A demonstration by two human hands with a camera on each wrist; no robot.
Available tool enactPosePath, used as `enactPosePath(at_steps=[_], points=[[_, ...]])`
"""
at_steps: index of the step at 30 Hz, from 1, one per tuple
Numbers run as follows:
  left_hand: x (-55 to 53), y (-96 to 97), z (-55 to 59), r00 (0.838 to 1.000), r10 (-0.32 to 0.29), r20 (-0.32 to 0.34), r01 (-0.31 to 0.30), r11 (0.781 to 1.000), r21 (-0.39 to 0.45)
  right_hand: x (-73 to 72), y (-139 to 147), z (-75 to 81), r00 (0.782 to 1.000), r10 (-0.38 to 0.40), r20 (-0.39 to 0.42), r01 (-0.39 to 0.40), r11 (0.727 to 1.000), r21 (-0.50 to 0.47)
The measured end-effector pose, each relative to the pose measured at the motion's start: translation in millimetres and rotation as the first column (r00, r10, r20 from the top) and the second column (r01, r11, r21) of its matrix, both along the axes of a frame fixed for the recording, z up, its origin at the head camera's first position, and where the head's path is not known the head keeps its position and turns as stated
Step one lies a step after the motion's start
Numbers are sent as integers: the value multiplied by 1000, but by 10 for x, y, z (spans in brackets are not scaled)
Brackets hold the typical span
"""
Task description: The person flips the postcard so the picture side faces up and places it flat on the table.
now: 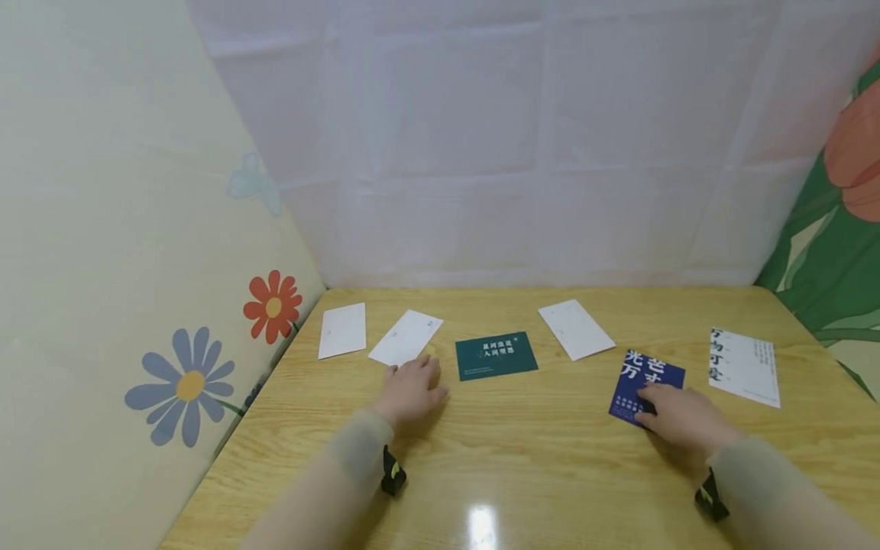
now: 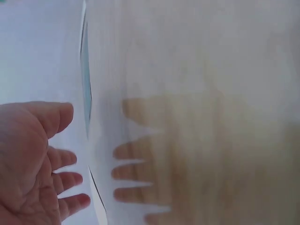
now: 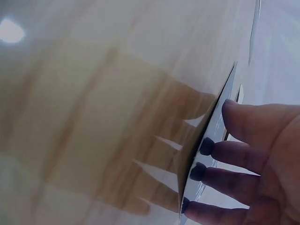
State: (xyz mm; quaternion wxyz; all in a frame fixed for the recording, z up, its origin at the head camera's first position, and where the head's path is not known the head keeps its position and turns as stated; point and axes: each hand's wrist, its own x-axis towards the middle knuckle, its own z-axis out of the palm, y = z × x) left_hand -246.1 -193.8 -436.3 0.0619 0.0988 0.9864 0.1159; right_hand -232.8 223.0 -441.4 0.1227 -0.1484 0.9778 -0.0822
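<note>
My right hand (image 1: 687,418) rests its fingertips on a dark blue card (image 1: 629,382) with large white characters, on the right of the table. In the right wrist view its fingers (image 3: 234,180) stretch out, spread, onto that card's face (image 3: 216,126). Over the table at left of centre hovers my left hand (image 1: 410,391), palm down and holding nothing. Just beyond its fingertips lies a white card (image 1: 406,334), set at a slant. The left wrist view shows the thumb and fingers (image 2: 70,206) extended, their reflection on the glossy tabletop.
A green card (image 1: 495,367) lies between the hands. Other white cards lie at the far left (image 1: 342,331), beyond the centre (image 1: 576,330) and, with black characters, at the right (image 1: 749,367). A white cloth (image 1: 536,153) hangs behind the wooden table (image 1: 536,458); a flowered wall (image 1: 103,267) borders the left.
</note>
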Motion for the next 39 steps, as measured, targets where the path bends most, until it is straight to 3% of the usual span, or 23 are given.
enactPosePath(at_steps=[6,12,28,34,39], points=[[-123,-162,6,989,143,19,-143,989,-33,-79,48,23,999,-30,19,30,1000,-9],[-168,-262,-57,983,183,26,-181,981,-66,-186,86,11,999,-43,13,43,999,-20],[-61,-358,-35,988,143,63,-139,988,-64,-470,145,11,992,-108,62,110,994,-27],[4,-391,-28,991,119,69,-114,991,-72,-540,160,5,997,-79,8,79,997,0],[112,-430,-8,994,89,65,-85,994,-69,-561,151,23,992,-124,-30,125,991,38]])
